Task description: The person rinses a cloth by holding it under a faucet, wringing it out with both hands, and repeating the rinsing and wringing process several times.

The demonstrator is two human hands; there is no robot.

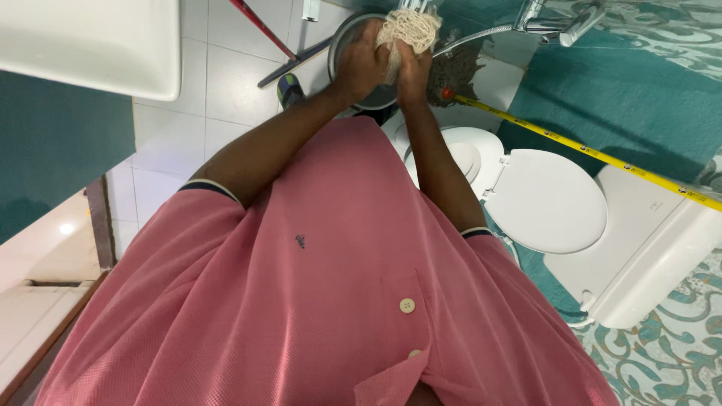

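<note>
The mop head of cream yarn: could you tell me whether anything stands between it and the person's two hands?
Nothing visible does. The left hand and the right hand both grip the mop head directly, bunching its strands above the round metal bucket.

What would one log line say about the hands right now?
left hand: grips mop head | right hand: grips mop head | below: metal bucket | nearby: toilet, tap

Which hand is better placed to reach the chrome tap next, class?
Probably the right hand: it grips the cream string mop head on the side nearer the chrome tap, while the left hand clamps the far side, over the metal bucket.
</note>
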